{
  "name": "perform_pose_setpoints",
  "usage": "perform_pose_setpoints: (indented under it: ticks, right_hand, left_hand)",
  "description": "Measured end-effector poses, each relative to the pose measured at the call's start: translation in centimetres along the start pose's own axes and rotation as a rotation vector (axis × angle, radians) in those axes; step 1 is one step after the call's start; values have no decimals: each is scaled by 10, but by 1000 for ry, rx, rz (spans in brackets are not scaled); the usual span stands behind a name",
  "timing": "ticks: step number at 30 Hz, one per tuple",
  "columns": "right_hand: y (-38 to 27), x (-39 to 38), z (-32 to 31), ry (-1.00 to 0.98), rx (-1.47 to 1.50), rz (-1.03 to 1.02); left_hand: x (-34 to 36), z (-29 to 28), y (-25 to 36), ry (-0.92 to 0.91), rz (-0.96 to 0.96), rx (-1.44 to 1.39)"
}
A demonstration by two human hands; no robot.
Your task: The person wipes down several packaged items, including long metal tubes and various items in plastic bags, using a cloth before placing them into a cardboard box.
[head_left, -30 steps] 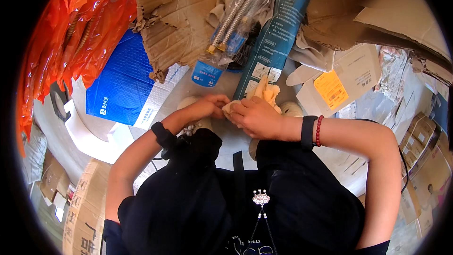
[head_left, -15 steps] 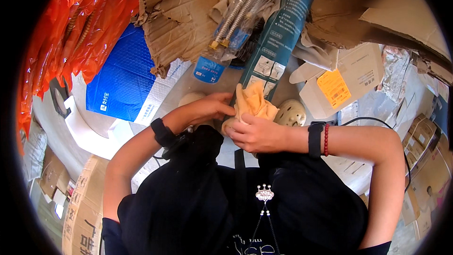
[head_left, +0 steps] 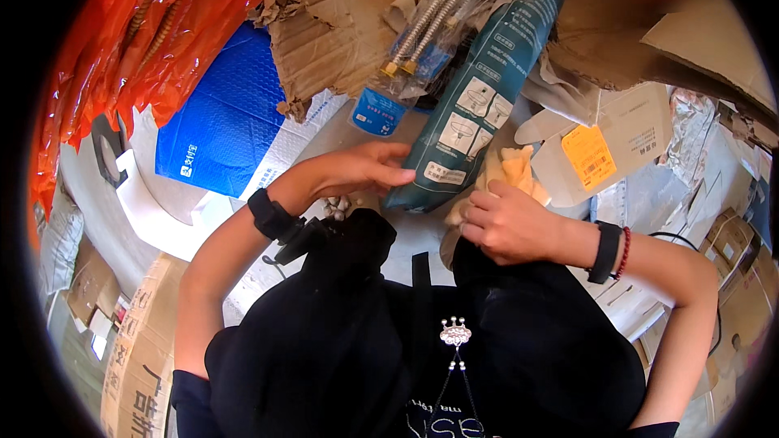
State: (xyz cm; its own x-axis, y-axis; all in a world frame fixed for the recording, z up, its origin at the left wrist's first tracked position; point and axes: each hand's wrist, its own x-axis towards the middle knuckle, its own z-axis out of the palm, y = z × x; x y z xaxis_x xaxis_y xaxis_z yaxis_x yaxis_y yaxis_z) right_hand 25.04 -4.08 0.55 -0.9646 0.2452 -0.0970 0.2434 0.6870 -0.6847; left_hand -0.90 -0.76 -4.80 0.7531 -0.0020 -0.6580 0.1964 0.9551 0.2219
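My left hand (head_left: 365,170) grips the lower left edge of a long teal printed package (head_left: 479,89), its thumb on the front and some fingers hidden by the package. To the right, my right hand (head_left: 507,223) is closed on a crumpled peach cloth (head_left: 519,166), beside the package's bottom end. Behind the package lie clear bags with braided metal hoses (head_left: 422,20) and a blue label (head_left: 379,112). My dark-clothed legs sit below both hands.
Red plastic bags (head_left: 138,16) hang at upper left over a blue padded mailer (head_left: 219,113). Torn cardboard (head_left: 324,24) spans the top. An open box with a yellow label (head_left: 629,138) lies right. Flattened cartons (head_left: 134,357) and white packing pieces (head_left: 170,223) are at left.
My right hand has moved right with the cloth, off the package's front. My left hand has risen onto the package, whose lower end now shows and sits slightly further right.
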Motion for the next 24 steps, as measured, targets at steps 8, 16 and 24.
perform_pose_setpoints:
  ticks: [8, 16, 24]
  right_hand:
    - [-11, 44, -56, 396, -77, 150]
    - [-16, 73, -26, 243, 2, 16]
    - [-15, 85, -41, -191, 109, -57]
  left_hand:
    - [-3, 6, 2, 10, 50, 20]
    - [7, 23, 1, 82, 95, 25]
    - [12, 47, 14, 106, 91, 173]
